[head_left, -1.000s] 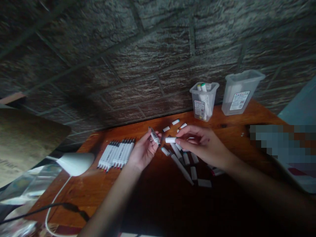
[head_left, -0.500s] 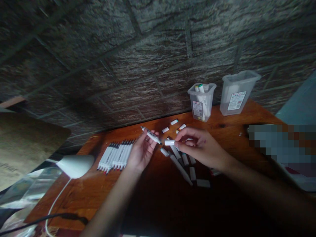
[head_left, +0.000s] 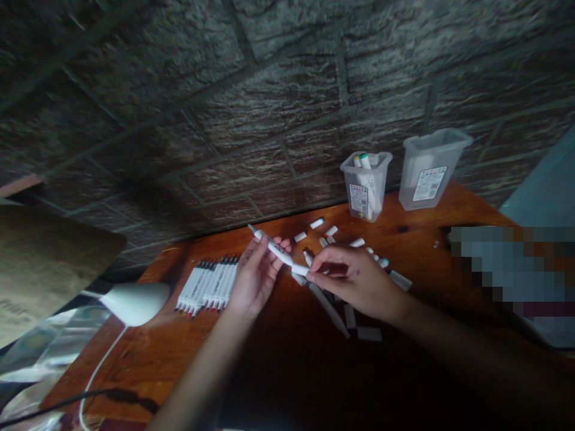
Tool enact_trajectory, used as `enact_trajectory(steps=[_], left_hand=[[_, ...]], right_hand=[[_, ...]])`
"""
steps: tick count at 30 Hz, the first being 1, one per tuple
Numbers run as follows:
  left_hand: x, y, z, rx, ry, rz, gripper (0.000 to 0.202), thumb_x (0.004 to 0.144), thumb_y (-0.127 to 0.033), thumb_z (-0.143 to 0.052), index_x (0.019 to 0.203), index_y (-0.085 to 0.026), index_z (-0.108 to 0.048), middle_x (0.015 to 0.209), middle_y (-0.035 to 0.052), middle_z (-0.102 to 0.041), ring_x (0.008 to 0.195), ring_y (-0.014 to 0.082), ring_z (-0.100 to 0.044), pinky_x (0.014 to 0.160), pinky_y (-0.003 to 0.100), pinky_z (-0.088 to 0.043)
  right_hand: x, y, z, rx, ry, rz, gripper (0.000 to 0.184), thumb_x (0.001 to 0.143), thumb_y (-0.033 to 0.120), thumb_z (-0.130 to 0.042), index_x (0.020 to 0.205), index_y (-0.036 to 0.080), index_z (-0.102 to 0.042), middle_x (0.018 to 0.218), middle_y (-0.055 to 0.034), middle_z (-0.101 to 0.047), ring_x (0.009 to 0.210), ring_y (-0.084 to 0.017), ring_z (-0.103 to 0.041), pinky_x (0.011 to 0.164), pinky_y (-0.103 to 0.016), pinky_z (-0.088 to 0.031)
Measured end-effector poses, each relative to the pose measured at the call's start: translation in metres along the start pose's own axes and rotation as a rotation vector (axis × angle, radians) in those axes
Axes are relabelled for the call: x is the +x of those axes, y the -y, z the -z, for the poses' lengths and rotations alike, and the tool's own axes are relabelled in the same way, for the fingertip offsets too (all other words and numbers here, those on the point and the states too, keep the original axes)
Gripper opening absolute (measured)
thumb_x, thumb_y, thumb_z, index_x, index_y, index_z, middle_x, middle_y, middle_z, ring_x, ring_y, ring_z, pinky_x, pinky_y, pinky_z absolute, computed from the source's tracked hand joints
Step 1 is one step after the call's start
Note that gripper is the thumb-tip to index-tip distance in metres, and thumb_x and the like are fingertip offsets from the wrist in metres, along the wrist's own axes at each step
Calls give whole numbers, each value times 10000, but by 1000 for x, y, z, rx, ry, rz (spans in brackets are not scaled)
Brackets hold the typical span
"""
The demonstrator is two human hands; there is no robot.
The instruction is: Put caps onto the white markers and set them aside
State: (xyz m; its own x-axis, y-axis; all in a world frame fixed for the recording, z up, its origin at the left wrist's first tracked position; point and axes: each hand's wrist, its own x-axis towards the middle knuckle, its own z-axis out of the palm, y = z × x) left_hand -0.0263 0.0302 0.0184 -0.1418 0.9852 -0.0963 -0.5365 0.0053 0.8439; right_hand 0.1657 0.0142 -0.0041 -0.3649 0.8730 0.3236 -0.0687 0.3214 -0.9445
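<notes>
A white marker (head_left: 279, 251) lies slanted across my left hand (head_left: 257, 276), whose thumb and fingers grip it. Its upper left tip is bare. My right hand (head_left: 354, 276) pinches a white marker cap (head_left: 300, 270) at the marker's lower right end, and the two line up and touch; how far the cap sits on is too small to tell. Left of my left hand is a neat row of uncapped white markers (head_left: 209, 282). Loose caps and a few markers lie around and below my right hand, which partly hides them, among them a loose marker (head_left: 329, 309).
Against the brick wall stand a clear plastic box (head_left: 366, 185) with several markers in it and a larger clear box (head_left: 432, 170). A white lamp (head_left: 137, 302) with a cord is at the left. A blurred-out patch (head_left: 525, 281) covers something at the right edge of the wooden table (head_left: 148, 353).
My right hand has brought the cap left and down onto the marker's lower end, where a gap was before. My left hand still holds the marker and has barely moved.
</notes>
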Motion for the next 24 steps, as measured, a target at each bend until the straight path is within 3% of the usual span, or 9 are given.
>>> enact_trajectory(steps=[16,24], left_hand=[[-2,-3,-6,-3,-61,83,285,1010,-164,-438,845,-91,-658,841,96,-742,793,158,-750,824,273,-618],[-5,-6,-8,-22,-66,87,243,990,-190,-513,834,-95,-674,806,74,-747,765,144,-744,787,246,-622]], right_hand=[[1,1,-1,-48,-88,68,29,865,184,-670,840,196,-680,828,0,-718,775,-126,-686,740,-249,-538],[-6,10,-7,-314,-84,227,60,845,131,-682,825,188,-682,800,3,-667,719,-118,-625,678,-248,-482]])
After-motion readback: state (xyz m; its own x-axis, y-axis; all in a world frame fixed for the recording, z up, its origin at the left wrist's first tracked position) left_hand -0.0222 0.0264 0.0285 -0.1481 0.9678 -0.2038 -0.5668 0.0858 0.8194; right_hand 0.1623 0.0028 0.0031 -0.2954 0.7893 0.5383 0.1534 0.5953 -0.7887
